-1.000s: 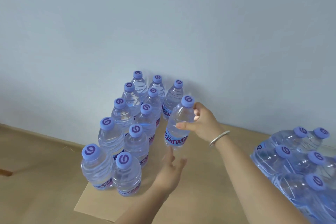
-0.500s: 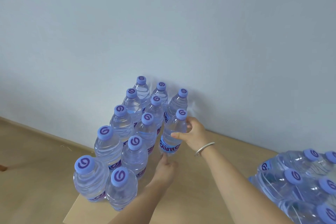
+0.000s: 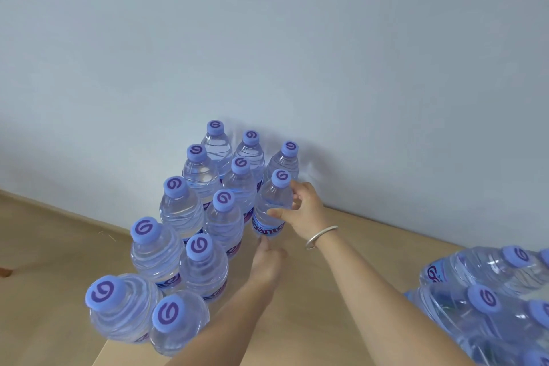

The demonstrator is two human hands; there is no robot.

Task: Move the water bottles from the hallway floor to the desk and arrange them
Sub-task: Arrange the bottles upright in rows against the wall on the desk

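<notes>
At the centre of the frame the right hand (image 3: 303, 211) grips a bottle (image 3: 271, 208), setting it into the third row on the desk (image 3: 341, 306) while the left hand (image 3: 267, 261) steadies its base (fingers hidden, grasp unclear); next, probably releasing it upright.

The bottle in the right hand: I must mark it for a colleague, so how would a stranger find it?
Find the pale wall, then the bottles standing in rows before it on the desk. The third row holds two; take the nearer bottle, the only one gripped by the right hand.
</notes>
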